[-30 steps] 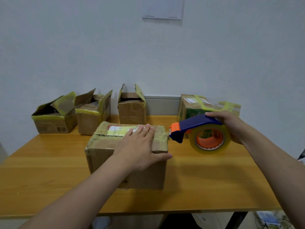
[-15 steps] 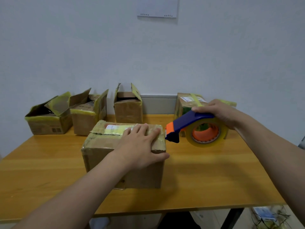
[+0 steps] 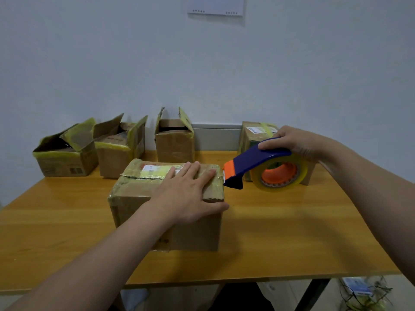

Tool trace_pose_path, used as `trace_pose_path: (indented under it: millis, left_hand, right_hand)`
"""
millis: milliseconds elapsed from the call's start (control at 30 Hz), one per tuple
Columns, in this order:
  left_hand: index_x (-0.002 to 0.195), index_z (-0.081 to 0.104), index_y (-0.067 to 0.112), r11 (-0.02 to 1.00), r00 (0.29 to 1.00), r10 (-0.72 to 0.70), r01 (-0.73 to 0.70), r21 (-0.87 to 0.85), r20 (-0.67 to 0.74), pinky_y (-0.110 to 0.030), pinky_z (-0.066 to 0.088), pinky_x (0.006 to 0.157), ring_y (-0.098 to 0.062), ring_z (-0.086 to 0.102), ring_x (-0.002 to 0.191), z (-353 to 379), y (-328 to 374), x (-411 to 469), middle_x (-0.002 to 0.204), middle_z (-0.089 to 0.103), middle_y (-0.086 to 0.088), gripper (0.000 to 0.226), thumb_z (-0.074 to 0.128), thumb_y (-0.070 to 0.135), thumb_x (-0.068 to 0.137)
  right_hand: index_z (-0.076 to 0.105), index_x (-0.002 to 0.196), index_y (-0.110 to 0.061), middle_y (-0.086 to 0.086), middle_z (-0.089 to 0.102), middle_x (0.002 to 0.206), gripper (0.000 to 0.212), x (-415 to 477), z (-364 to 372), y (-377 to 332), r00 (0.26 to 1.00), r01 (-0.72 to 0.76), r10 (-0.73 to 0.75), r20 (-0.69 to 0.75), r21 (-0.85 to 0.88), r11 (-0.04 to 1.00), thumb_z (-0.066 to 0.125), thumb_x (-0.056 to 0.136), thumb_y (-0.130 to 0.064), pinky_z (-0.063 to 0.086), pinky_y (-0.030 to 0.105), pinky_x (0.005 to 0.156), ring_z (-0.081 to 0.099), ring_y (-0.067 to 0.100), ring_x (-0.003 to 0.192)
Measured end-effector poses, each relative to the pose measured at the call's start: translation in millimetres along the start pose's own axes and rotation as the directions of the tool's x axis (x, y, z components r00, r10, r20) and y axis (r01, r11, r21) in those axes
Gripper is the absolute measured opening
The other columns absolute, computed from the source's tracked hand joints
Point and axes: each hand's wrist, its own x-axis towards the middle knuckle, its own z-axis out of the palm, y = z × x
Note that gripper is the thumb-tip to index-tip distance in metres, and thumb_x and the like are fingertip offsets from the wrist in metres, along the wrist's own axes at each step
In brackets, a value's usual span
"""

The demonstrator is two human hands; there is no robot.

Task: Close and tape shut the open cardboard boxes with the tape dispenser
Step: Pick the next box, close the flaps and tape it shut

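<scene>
A left hand (image 3: 186, 194), fingers flat, is pressing the closed box (image 3: 134, 191) mid-table (image 3: 280, 232) while the right hand (image 3: 294, 142) is gripping the tape dispenser (image 3: 253, 162) at the box's right edge; easing pressure could let the flaps spring, wrinkling the tape.

Bare orange wooden desk (image 3: 292, 232) lies open left, right and front of the closed brown cardboard box (image 3: 134, 191); three open-flapped cardboard boxes (image 3: 112, 158) and one taped cardboard box (image 3: 253, 131) crowd the back edge.

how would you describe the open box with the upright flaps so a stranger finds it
On the wooden table, look along the back edge by the wall. The upright-flap box is third from the left, just behind the front box that the left hand presses. Only its two flaps both stand upright.
</scene>
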Motion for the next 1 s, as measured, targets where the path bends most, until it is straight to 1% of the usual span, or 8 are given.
trace_pose_path:
  millis: [167, 333, 433, 567, 633, 700, 833, 1000]
  left_hand:
    - [0.163, 0.001, 0.046, 1.000, 1.000, 0.013, -0.013, -0.013, 0.010, -0.052, 0.001, 0.129, -0.021, -0.004, 0.160, -2, 1, -1, 0.174, -0.004, 0.002, 0.100, 0.032, 0.094, 0.081]
    - [0.163, 0.001, 0.045, 1.000, 1.000, 0.012, -0.012, -0.010, 0.016, -0.052, 0.001, 0.129, -0.020, -0.005, 0.160, -2, 1, -1, 0.174, -0.005, 0.002, 0.101, 0.031, 0.094, 0.080]
    - [0.163, 0.002, 0.045, 1.000, 1.000, 0.015, -0.015, -0.008, 0.003, -0.051, -0.001, 0.129, -0.020, -0.004, 0.160, -1, 1, 0, 0.174, -0.004, 0.002, 0.100, 0.031, 0.094, 0.080]
    - [0.163, 0.001, 0.046, 1.000, 1.000, 0.014, -0.014, 0.003, 0.008, -0.052, 0.000, 0.129, -0.021, -0.004, 0.160, 1, 1, 2, 0.174, -0.004, 0.001, 0.101, 0.028, 0.096, 0.079]
    - [0.162, 0.000, 0.047, 1.000, 1.000, 0.012, -0.012, 0.002, 0.005, -0.052, 0.000, 0.129, -0.021, -0.005, 0.160, 1, 0, 2, 0.174, -0.005, 0.001, 0.101, 0.028, 0.096, 0.079]
    - [0.162, 0.000, 0.046, 1.000, 1.000, 0.011, -0.011, 0.002, 0.003, -0.052, 0.000, 0.129, -0.021, -0.005, 0.160, 1, 0, 1, 0.174, -0.005, 0.001, 0.101, 0.028, 0.095, 0.079]
    - [0.163, 0.001, 0.045, 1.000, 0.999, 0.015, -0.014, 0.011, -0.037, -0.052, 0.003, 0.129, -0.022, -0.003, 0.160, 3, 0, 1, 0.174, -0.003, 0.001, 0.101, 0.025, 0.096, 0.079]
    - [0.162, 0.002, 0.047, 0.989, 0.974, 0.147, -0.138, 0.061, -0.171, -0.046, 0.003, 0.130, -0.013, -0.008, 0.159, 9, 1, -4, 0.173, -0.005, 0.011, 0.086, 0.022, 0.089, 0.089]
  right_hand:
    - [0.067, 0.072, -0.015, 0.005, 0.070, 0.068, 0.034, -6, -1, 10, 0.996, -0.088, 0.084, 0.035, 0.148, 0.985, 0.073, 0.075, -0.048, 0.052, 0.024, 0.060, 0.064, 0.016, 0.059]
    - [0.068, 0.075, -0.018, 0.004, 0.072, 0.072, 0.030, -4, -2, 12, 0.991, -0.124, 0.117, 0.063, 0.137, 0.983, 0.079, 0.074, -0.047, 0.051, 0.031, 0.066, 0.067, 0.016, 0.062]
    - [0.068, 0.069, -0.016, 0.003, 0.067, 0.065, 0.038, 0, -4, -3, 0.986, -0.094, 0.097, 0.134, -0.030, 0.995, 0.076, 0.079, -0.051, 0.048, 0.028, 0.064, 0.061, 0.013, 0.055]
    - [0.067, 0.060, -0.016, -0.001, 0.063, 0.057, 0.043, 12, -6, -27, 0.991, -0.063, 0.084, 0.101, -0.200, 0.978, 0.070, 0.089, -0.048, 0.046, 0.027, 0.061, 0.057, 0.012, 0.051]
    - [0.070, 0.062, -0.013, -0.002, 0.062, 0.057, 0.048, 22, 2, -32, 0.987, -0.046, 0.102, 0.120, -0.399, 0.916, 0.075, 0.081, -0.056, 0.047, 0.034, 0.062, 0.056, 0.014, 0.054]
    - [0.074, 0.072, -0.009, -0.001, 0.063, 0.061, 0.054, 28, 20, -23, 0.979, -0.068, 0.169, 0.112, -0.602, 0.796, 0.078, 0.073, -0.063, 0.048, 0.037, 0.064, 0.056, 0.016, 0.059]
    - [0.075, 0.078, -0.004, -0.002, 0.060, 0.057, 0.052, 23, 46, 11, 0.975, -0.110, 0.191, 0.111, -0.507, 0.855, 0.075, 0.082, -0.055, 0.046, 0.034, 0.064, 0.053, 0.015, 0.056]
    - [0.072, 0.072, -0.002, 0.002, 0.058, 0.055, 0.056, 23, 51, 19, 0.990, -0.138, 0.133, -0.042, -0.437, 0.889, 0.073, 0.083, -0.056, 0.044, 0.035, 0.060, 0.050, 0.016, 0.053]
